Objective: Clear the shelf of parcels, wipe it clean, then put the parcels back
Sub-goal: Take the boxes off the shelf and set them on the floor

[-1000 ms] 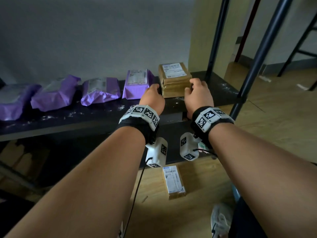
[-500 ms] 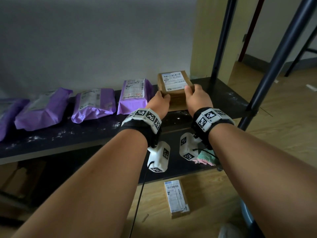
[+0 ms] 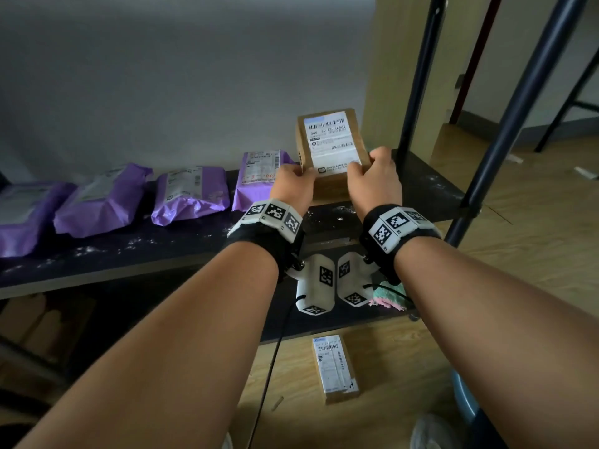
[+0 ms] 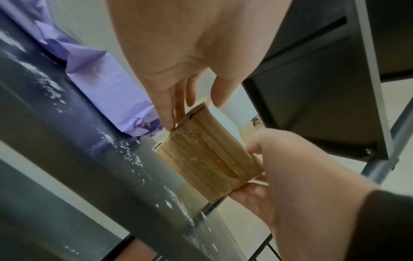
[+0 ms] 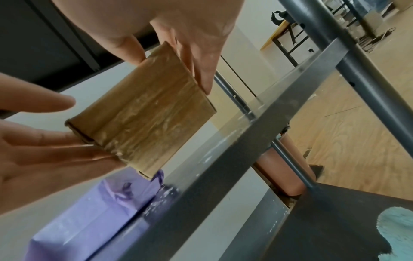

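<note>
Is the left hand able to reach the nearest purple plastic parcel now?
Probably not yet: the left hand and right hand both hold the brown cardboard box, though the purple plastic parcel lies unobstructed beside it.

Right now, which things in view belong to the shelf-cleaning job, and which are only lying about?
Belong to the job:
- cardboard parcel, held by left hand and right hand
- four purple mailer parcels
- dusty shelf
- cloth on the lower shelf
- small boxed parcel on the floor

Lying about:
- blue stool
- scraps on the floor
</note>
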The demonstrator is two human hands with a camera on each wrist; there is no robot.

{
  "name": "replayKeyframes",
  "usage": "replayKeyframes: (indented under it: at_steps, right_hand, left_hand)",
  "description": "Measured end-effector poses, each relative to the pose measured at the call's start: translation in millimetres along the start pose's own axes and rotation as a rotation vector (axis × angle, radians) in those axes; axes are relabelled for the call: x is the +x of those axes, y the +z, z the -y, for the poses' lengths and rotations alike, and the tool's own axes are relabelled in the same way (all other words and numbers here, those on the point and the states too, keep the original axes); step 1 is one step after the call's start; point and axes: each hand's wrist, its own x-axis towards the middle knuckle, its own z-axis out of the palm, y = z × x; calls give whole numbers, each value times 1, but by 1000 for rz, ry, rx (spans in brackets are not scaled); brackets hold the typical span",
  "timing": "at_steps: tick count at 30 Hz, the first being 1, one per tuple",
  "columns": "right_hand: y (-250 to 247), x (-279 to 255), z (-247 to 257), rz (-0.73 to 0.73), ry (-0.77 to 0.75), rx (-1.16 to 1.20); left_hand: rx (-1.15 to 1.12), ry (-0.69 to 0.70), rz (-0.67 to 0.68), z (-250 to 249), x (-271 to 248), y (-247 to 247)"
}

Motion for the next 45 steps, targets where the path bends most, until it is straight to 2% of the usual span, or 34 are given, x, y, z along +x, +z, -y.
replayKeyframes:
  at_steps: [4, 8, 17, 21, 27, 37, 45]
  right_hand:
    - [-6, -30, 4, -47, -70, -28]
    - [-10, -61, 3, -16, -51, -68]
    - [-8, -136, -23, -1, -58, -42]
    - [0, -172, -45, 35, -97, -60]
    - [22, -210, -84, 193, -62, -163]
    - [90, -225, -143, 535, 91, -307]
    - [152, -235, -194, 772, 388, -336]
  left_hand:
    - [-53, -24, 2, 8, -29, -13]
    - [-143, -61, 44, 17, -60, -24]
    - [-72, -141, 96, 67, -113, -42]
    - [17, -212, 186, 94, -132, -48]
    - [109, -377, 319, 147, -150, -48]
    - [140, -589, 251, 249, -148, -22]
    - [276, -709, 310, 325, -125, 4]
